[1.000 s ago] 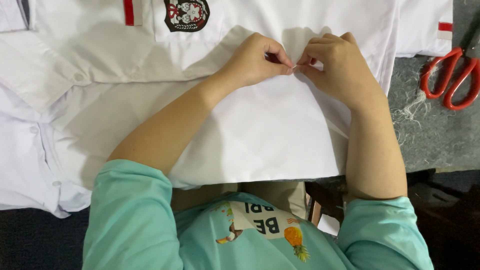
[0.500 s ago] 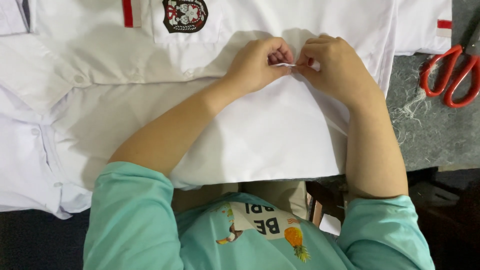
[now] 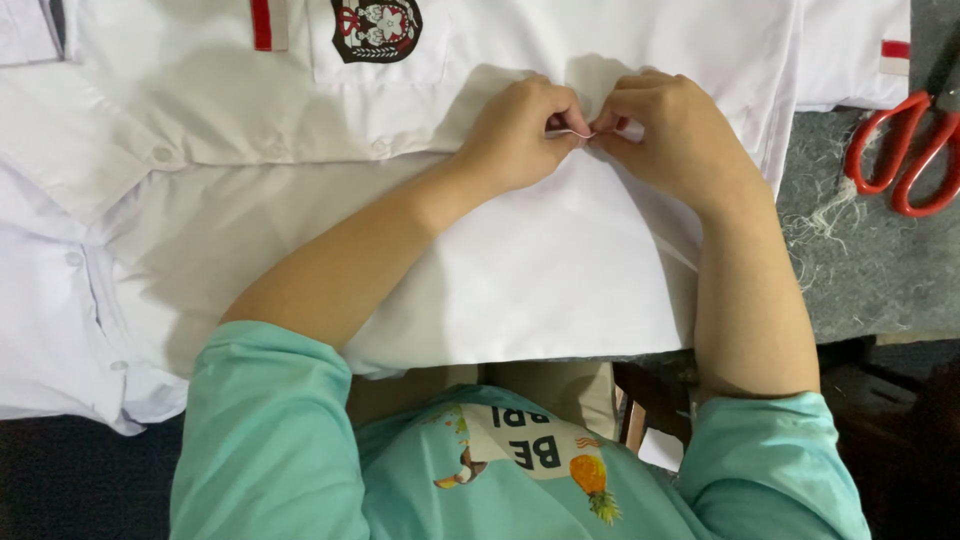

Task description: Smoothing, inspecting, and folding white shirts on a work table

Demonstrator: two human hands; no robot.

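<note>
White shirt (image 3: 560, 270) lies spread flat across the counter (image 3: 860, 270), filling the left and middle of the frame, with a red stripe (image 3: 261, 22) and an embroidered badge (image 3: 376, 28) along its upper edge. Your left hand (image 3: 520, 135), at upper centre, pinches a small fold of the cloth in a closed grip. Touching it fingertip to fingertip, your right hand (image 3: 675, 135) pinches the same fold. Red-handled scissors (image 3: 905, 155) rest at the upper right, beside loose thread scraps (image 3: 825, 205).
</note>
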